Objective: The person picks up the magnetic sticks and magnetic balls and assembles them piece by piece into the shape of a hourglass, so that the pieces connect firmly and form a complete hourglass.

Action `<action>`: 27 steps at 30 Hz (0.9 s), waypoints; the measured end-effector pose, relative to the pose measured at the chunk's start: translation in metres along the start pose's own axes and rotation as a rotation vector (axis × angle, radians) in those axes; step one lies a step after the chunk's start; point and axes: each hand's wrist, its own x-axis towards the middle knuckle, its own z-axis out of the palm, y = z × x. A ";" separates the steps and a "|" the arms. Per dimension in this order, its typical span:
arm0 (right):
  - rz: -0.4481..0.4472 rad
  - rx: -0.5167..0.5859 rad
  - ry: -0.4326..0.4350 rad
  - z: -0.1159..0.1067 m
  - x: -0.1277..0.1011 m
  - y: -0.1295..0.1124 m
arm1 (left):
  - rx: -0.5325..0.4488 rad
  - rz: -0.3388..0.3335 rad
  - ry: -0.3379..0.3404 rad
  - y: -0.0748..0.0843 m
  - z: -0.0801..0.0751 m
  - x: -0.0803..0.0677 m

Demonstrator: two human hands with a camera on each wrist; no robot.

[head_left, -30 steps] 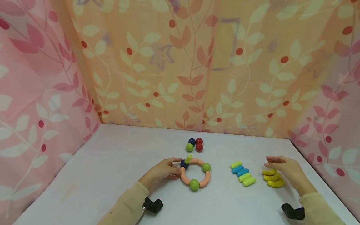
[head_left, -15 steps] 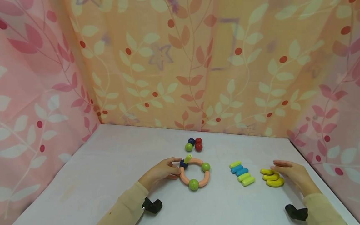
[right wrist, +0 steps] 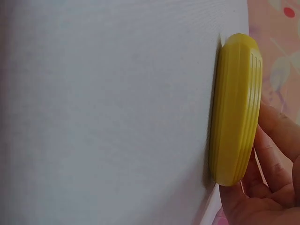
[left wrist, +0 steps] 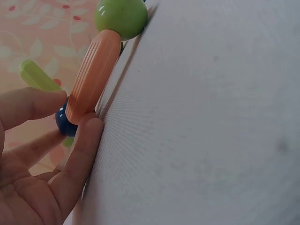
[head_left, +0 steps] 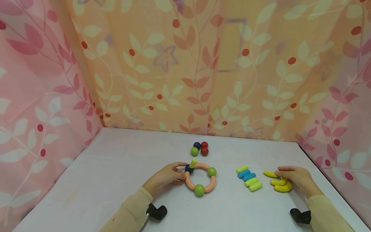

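My left hand (head_left: 168, 175) pinches the left side of a toy ring, its fingers at the dark blue ball (left wrist: 67, 117) and its thumb on an orange curved stick (left wrist: 93, 77). The ring also has two green balls (head_left: 199, 190), and a lime stick (head_left: 193, 163) stands tilted up from the blue ball. Over at the right, my right hand (head_left: 297, 178) grips the right end of the farthest yellow curved stick (head_left: 270, 174). Two more yellow curved sticks (head_left: 282, 187) lie just nearer. One yellow stick (right wrist: 236, 112) hides part of the right fingers in the right wrist view.
Behind the ring sit two red balls (head_left: 204, 151), a blue ball (head_left: 197, 145) and a green ball (head_left: 194, 151). Several short lime and blue sticks (head_left: 249, 177) lie in a row between the hands. Patterned curtains (head_left: 162, 80) border the white table (head_left: 130, 145).
My right hand first drew back to the right, then came in to the farthest yellow curved stick, which has slid left, away from the other two. The left hand and ring stay put.
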 end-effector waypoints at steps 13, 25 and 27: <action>0.027 -0.031 0.016 0.000 0.002 -0.004 | 0.000 -0.002 -0.005 -0.001 -0.001 0.001; -0.026 0.021 -0.010 0.024 -0.010 -0.044 | -0.024 0.009 0.001 -0.003 -0.001 0.002; -0.036 0.013 -0.022 0.031 -0.010 -0.049 | -0.022 0.009 -0.003 -0.004 -0.001 0.003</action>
